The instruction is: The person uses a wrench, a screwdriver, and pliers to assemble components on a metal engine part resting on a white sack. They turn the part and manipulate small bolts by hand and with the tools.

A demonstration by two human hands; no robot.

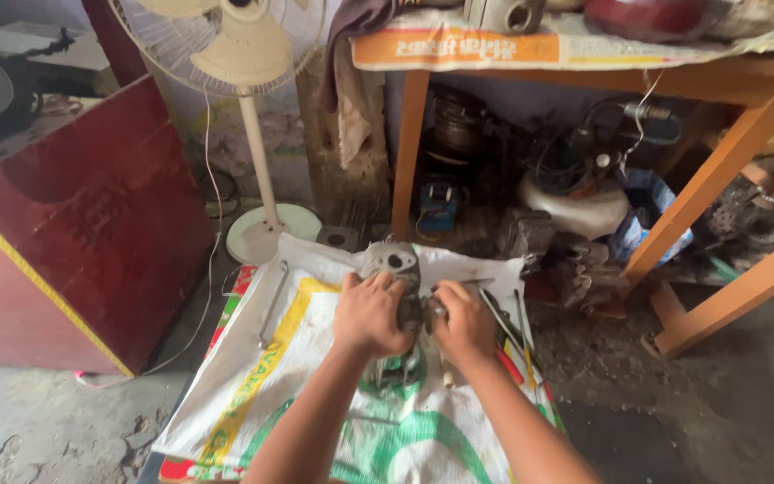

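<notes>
gripping a grey finned engine cylinder [393,269] in the middle of the frame, the left hand [367,314] is wrapped over its left side. right hand [464,320] is closed round something small against the cylinder's right side, can't tell what exactly. it all sits on a printed white woven sack [302,376] on the floor. long metal tool [272,305] lies left on the sack, pedestal fan [244,54] upper left, orange wooden table [727,152] upper right.
</notes>
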